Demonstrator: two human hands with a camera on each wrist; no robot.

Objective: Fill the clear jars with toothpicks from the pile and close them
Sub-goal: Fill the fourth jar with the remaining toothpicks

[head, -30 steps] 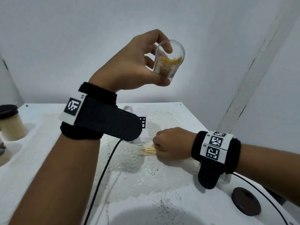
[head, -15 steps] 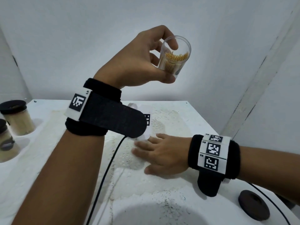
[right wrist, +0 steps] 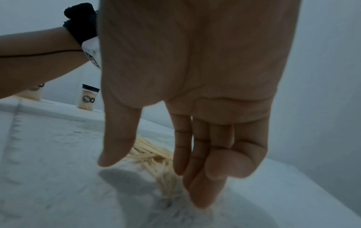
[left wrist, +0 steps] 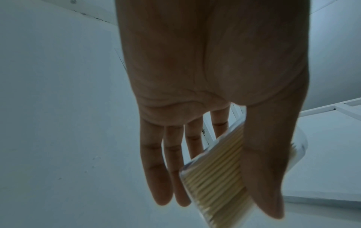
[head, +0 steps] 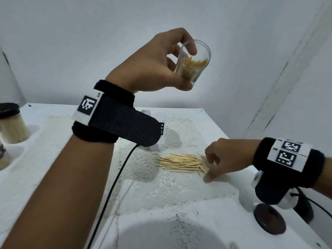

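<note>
My left hand [head: 189, 68] grips a clear jar [head: 196, 69] raised high above the table, thumb below and forefinger over its open rim. The jar is tilted and partly filled with toothpicks, which show through its wall [left wrist: 215, 177] in the left wrist view. A pile of toothpicks [head: 181, 162] lies on the white table [head: 53, 159]. My right hand [head: 207, 168] is at the pile's right end with the thumb tip on the table. Its fingers [right wrist: 181, 154] hang straight over the pile [right wrist: 150, 152] and hold nothing.
Two filled jars stand at the far left, one with a black lid [head: 12, 126] [right wrist: 87, 97]. A loose dark lid [head: 269, 221] lies at the front right. A black cable [head: 115, 180] crosses the lace mat [head: 143, 168]. A round white hollow [head: 161, 234] lies in front.
My right hand went from a fist on the toothpicks to flat over them, then drew back to the pile's right end, uncovering it. The left hand kept the jar raised.
</note>
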